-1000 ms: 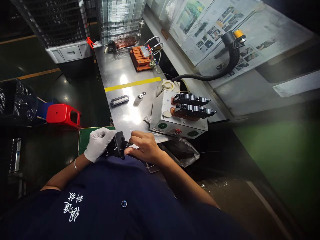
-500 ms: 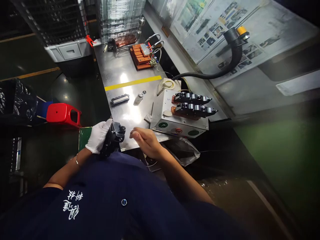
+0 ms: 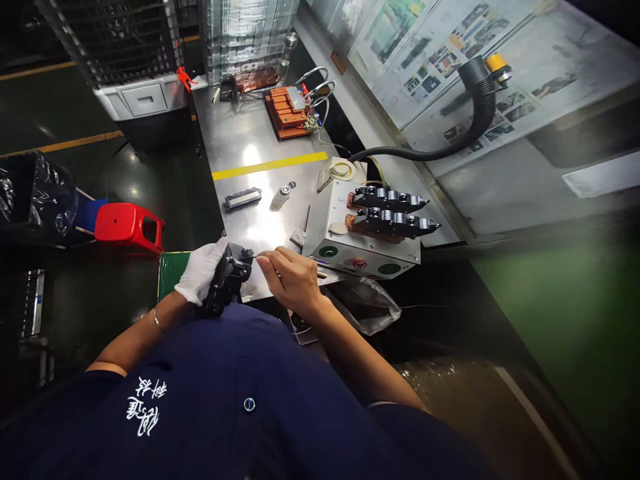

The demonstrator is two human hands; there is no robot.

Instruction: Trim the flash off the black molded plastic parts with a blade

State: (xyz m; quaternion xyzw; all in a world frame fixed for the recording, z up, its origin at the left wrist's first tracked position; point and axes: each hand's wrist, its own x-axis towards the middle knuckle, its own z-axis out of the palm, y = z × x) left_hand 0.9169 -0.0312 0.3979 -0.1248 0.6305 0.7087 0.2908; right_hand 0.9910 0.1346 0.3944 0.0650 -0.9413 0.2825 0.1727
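My left hand [image 3: 201,272], in a white glove, is wrapped round a black molded part [image 3: 226,280] close to my body at the table's front edge. The part has rounded lobes and a small knob-like end. My bare right hand [image 3: 293,279] is closed in a pinch just right of that end. A thin dark tip sticks out from its fingers toward the part; the rest of it is hidden, so its kind cannot be made out. Whether the tip touches the part is too small to tell.
On the metal table [image 3: 230,140] lie another black part [image 3: 243,199] and a small bottle [image 3: 283,195]. A grey control box [image 3: 325,220] with buttons carries two black parts on fixtures. An orange fixture [image 3: 287,113] stands beyond the yellow tape. A red stool [image 3: 117,223] is at the left.
My right hand has turned and its fingertips have come closer to the black part, with the thin tip now showing. My left hand keeps its hold. The view has shifted slightly.
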